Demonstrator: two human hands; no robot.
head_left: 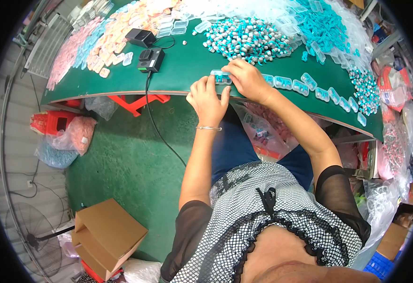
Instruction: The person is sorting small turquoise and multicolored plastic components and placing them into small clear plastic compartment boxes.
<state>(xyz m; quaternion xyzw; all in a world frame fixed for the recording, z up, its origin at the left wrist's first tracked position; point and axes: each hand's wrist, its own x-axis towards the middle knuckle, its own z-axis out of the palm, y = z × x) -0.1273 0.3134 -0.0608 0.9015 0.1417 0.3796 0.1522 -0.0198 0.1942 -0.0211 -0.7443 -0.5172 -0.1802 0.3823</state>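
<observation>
A small clear plastic case (222, 79) with teal pieces inside lies at the front edge of the green table (178, 78). My left hand (208, 100) grips its left and near side, fingertips on the rim and thumb below. From the right, my right hand (248, 80) pinches the case's far right corner. Beyond my hands is a heap of small grey-and-teal parts (249, 40). Similar filled cases, such as this clear case (282, 83), run in a loose line to the right along the edge. My fingers partly cover the case I hold.
A black device (151, 60) with a hanging cable sits left of my hands, near a black box (140, 37). Pale peach cases (117, 35) spread behind. Teal pieces (322, 28) and clear cases fill the far right. A cardboard box (107, 236) stands on the floor.
</observation>
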